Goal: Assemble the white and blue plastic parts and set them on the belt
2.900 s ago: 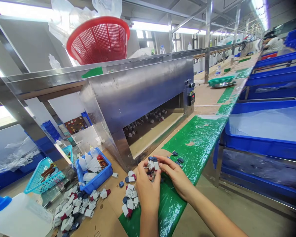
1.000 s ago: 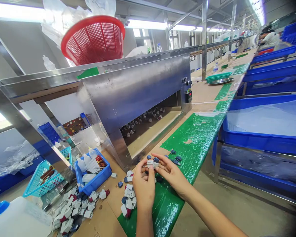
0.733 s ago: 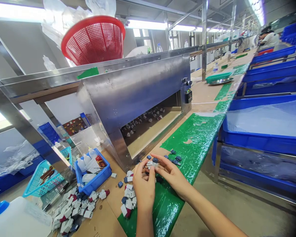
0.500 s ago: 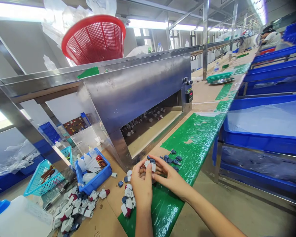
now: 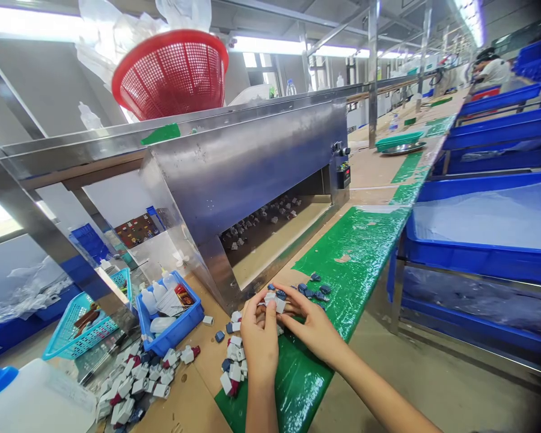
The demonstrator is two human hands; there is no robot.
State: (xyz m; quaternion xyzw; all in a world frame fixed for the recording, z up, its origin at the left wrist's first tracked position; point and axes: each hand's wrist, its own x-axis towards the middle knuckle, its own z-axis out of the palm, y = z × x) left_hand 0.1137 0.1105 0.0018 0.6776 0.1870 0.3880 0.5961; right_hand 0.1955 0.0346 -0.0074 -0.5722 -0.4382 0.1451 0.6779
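My left hand point(image 5: 258, 344) and my right hand point(image 5: 311, 325) meet above the near end of the green mat point(image 5: 356, 252). Together they pinch a small white and blue plastic part point(image 5: 274, 299) between their fingertips. Just left of my left hand lies a small cluster of white, blue and dark red parts point(image 5: 234, 361) on the brown bench. A few loose dark blue caps point(image 5: 315, 291) rest on the mat just beyond my right fingers.
A steel hood point(image 5: 252, 162) covers a belt carrying more parts point(image 5: 261, 219). A bigger heap of parts point(image 5: 130, 385), a blue bin of glue bottles point(image 5: 171, 310), a teal basket point(image 5: 79, 322) and a white bottle point(image 5: 36, 400) lie at left. Blue crates point(image 5: 482, 258) stand right.
Both hands have drawn slightly nearer and lower, keeping the small part pinched between them. The view shifted a little; the loose blue caps now show beyond my right fingers.
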